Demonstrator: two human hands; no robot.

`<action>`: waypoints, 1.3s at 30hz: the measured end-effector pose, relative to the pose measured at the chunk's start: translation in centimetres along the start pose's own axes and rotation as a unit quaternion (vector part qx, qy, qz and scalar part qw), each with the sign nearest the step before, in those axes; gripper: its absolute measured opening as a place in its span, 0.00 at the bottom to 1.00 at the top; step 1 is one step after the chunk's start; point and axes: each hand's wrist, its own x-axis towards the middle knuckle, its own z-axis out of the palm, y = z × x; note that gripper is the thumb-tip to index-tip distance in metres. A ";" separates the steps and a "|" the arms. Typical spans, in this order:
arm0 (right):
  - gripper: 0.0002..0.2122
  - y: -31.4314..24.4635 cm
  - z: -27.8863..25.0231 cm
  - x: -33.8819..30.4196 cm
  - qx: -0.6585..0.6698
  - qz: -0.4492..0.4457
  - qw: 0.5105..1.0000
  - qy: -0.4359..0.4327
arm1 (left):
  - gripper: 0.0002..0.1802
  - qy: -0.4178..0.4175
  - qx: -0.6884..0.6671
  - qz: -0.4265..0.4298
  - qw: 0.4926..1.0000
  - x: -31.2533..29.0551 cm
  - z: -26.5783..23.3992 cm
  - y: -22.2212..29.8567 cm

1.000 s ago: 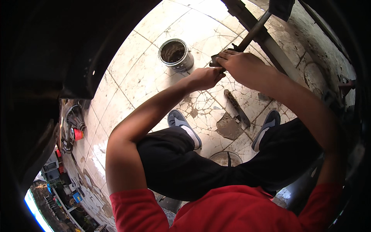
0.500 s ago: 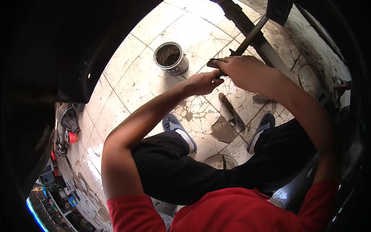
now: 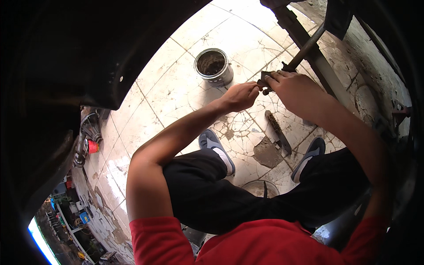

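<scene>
Item: dark metal fitting (image 3: pixel 263 78), small and irregular, at the near end of a brown-grey round metal rod (image 3: pixel 309 46). Location: upper right of centre, above the floor, between the two hands. A small rounded knob (image 3: pixel 266 92) shows just below it.

Right hand (image 3: pixel 298 90): bare, back upward, fingers close together and bent over the fitting, tips touching it; thumb hidden, so the firmness of the hold cannot be told.

Left hand (image 3: pixel 240 96): bare, fingers curled inward, fingertips at the fitting's near-left edge; what lies between them cannot be made out.

Adjacent: open cylindrical silver-grey metal can (image 3: pixel 223 80), upright, dirty inside, left of the fitting. Long narrow tool (image 3: pixel 277 130), rough and brown at its far end, dark at its near end, lying below the right hand beside a brown broken patch (image 3: pixel 266 153) in the cracked cream tile floor (image 3: pixel 163 84).

Surroundings: long dark metal beam (image 3: pixel 300 37), under the rod in this view; black panel (image 3: pixel 95 86), left; small red container (image 3: pixel 93 146), beside greyish metal parts (image 3: pixel 91 126), far left.
</scene>
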 end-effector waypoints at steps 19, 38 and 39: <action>0.20 0.1 2.3 0.6 -0.048 -0.041 0.996 0.067 | 0.30 -0.112 0.163 0.067 0.978 0.3 0.5 -2.2; 0.16 -0.5 2.7 0.3 0.007 -0.034 0.998 0.056 | 0.21 -0.089 0.192 0.014 0.977 2.0 2.0 -0.9; 0.16 -0.2 2.9 0.5 0.004 -0.037 0.997 0.063 | 0.21 -0.089 0.186 0.007 0.979 2.0 2.0 -0.6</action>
